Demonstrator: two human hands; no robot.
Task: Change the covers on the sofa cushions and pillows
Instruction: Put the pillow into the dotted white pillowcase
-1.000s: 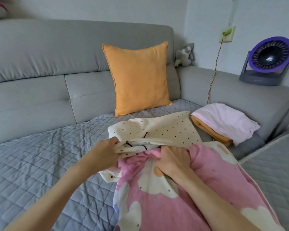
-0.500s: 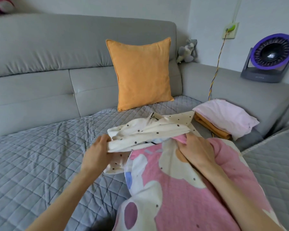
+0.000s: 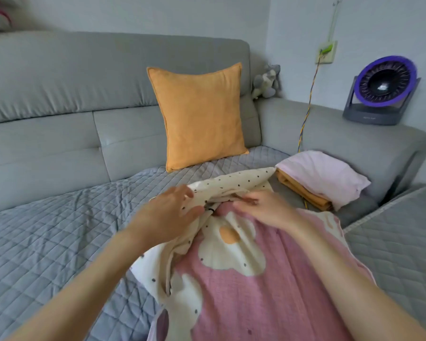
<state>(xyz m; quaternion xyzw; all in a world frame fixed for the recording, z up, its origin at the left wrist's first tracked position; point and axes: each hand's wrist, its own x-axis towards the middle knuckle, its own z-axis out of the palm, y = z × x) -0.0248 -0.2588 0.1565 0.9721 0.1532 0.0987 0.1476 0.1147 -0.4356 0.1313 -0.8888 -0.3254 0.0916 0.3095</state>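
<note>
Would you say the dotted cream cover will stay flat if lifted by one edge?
Probably not: the dotted cream cover already bunches and folds where the left hand touches it, so it looks thin and floppy. It also seems light, likely draping or sliding.

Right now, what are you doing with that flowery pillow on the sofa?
A person is working on a pink flower pillow and a cream dotted cover at its top end. The left hand lies with spread fingers on the dotted cover, and the right hand rests at the cover's opening. An orange cushion leans on the sofa back, and folded covers wait nearby.
</note>
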